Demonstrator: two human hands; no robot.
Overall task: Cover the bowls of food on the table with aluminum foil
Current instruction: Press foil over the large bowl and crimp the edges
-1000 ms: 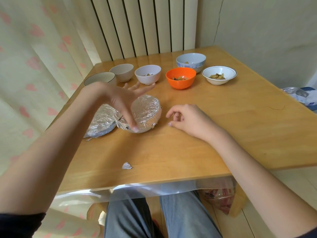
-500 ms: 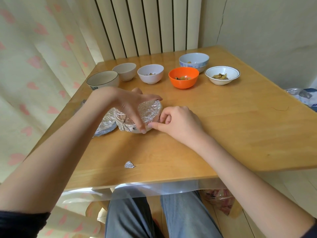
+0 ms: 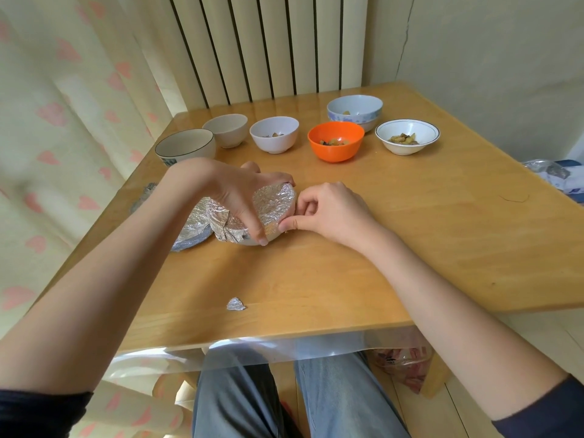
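Your left hand (image 3: 240, 197) gripped the crinkled silver foil-wrapped bowl (image 3: 271, 207) on the wooden desk (image 3: 410, 222); your right hand (image 3: 328, 210) pinched its foil at three o'clock.

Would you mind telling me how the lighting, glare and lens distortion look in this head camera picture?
Head view: soft, even daylight with faint shadows; the crinkled foil-covered bowl glints between the left hand and right hand; a pale sheen lies on the wooden table near the far-left bowls; wide-angle bending stretches the forearms and curves the striped wall panel; the heart-patterned curtain looks slightly soft.
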